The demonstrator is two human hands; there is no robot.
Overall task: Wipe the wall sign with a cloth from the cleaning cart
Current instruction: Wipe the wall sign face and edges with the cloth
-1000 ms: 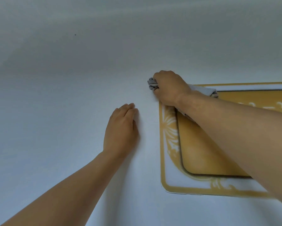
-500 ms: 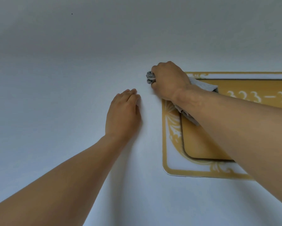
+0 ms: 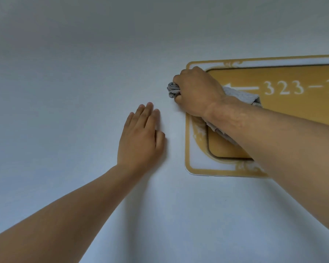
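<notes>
A gold and white wall sign (image 3: pixel 285 74) with a white arrow and the digits 323 hangs on the right of the wall. My right hand (image 3: pixel 196 92) grips a bunched grey cloth (image 3: pixel 174 90) and presses it on the sign's left edge, about halfway down. A fold of the cloth sticks out past my wrist, and my right forearm hides the sign's lower right part. My left hand (image 3: pixel 140 138) lies flat on the bare wall, left of the sign, fingers straight and together.
A plain pale wall (image 3: pixel 64 92) fills the rest of the view. The cleaning cart is out of sight.
My right hand with the cloth has slid down the sign's left edge from the top left corner. The sign's top edge, arrow and digits have come into view. My left hand stays on the wall.
</notes>
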